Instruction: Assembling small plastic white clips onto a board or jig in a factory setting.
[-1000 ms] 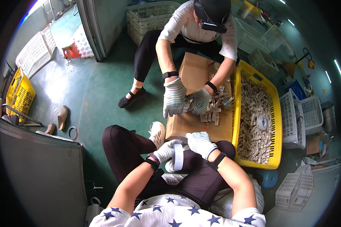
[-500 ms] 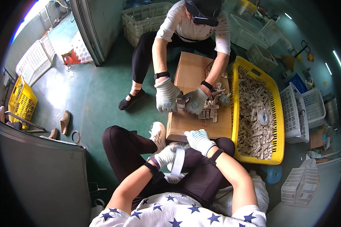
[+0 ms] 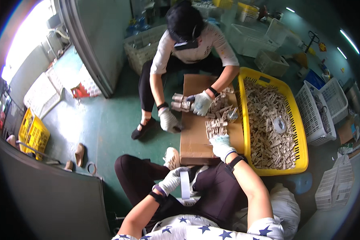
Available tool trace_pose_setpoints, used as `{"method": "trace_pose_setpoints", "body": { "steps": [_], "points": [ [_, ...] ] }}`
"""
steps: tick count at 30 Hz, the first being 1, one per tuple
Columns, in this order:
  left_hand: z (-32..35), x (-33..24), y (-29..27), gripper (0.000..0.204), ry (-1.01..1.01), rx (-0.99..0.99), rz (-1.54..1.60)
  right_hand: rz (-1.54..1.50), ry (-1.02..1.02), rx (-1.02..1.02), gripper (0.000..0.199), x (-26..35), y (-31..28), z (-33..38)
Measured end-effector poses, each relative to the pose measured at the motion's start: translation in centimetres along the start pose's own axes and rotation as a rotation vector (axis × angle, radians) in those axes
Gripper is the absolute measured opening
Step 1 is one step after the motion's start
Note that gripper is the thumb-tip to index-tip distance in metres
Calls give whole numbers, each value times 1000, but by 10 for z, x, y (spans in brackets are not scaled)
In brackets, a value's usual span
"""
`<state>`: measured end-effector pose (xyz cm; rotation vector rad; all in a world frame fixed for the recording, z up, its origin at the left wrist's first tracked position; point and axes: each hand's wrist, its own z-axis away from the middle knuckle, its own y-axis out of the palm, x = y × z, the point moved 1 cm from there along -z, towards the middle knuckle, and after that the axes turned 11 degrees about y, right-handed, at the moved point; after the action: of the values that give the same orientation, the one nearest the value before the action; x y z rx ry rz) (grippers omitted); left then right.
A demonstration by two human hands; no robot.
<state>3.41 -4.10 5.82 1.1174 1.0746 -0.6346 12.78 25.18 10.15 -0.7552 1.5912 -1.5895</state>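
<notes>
My left hand (image 3: 170, 181) is closed on a white band that looks like a roll of tape (image 3: 185, 186) seen edge-on, held above my lap. Reaching over the near part of a cardboard box (image 3: 196, 140), my right hand (image 3: 222, 147) has its fingers stretched out. Its fingertips meet the near edge of a row of small tan clip-like pieces (image 3: 216, 129); a grip on them cannot be made out. Across the box, a co-worker holds a bundle of similar pieces (image 3: 181, 103) in one gloved hand (image 3: 202, 104). Their other glove (image 3: 170, 121) is at the box's left edge.
A yellow crate (image 3: 247, 140) full of tan pieces stands right of the box, with a white ring-shaped roll (image 3: 279, 125) on top. White crates (image 3: 314, 120) stand farther right. A white sack (image 3: 284, 208) lies by my right side; a grey panel (image 3: 64, 200) is at left.
My right hand has moved forward from the box's near edge to the tan pieces. The co-worker's hands have parted, and the bundle has shifted left. The view has shifted too.
</notes>
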Motion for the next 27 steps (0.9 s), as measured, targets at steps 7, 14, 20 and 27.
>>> {"method": "trace_pose_setpoints", "body": {
  "steps": [7, 14, 20, 27],
  "points": [
    [-26, -50, -18, 55, 74, -82, 165, -1133, -61, 296, 39, 80, -48, 40],
    [-71, -153, 10, 42, 66, -76, 267, -1957, -217, 379, 40, 100, -86, 66],
    [-129, -194, 7, 36, -28, -130, -74, -1926, -342, 579, 43, 98, -111, 36],
    [-163, -188, -19, 54, -25, -73, -423, -2000, -302, 743, 41, 96, -87, 10]
  ]
}}
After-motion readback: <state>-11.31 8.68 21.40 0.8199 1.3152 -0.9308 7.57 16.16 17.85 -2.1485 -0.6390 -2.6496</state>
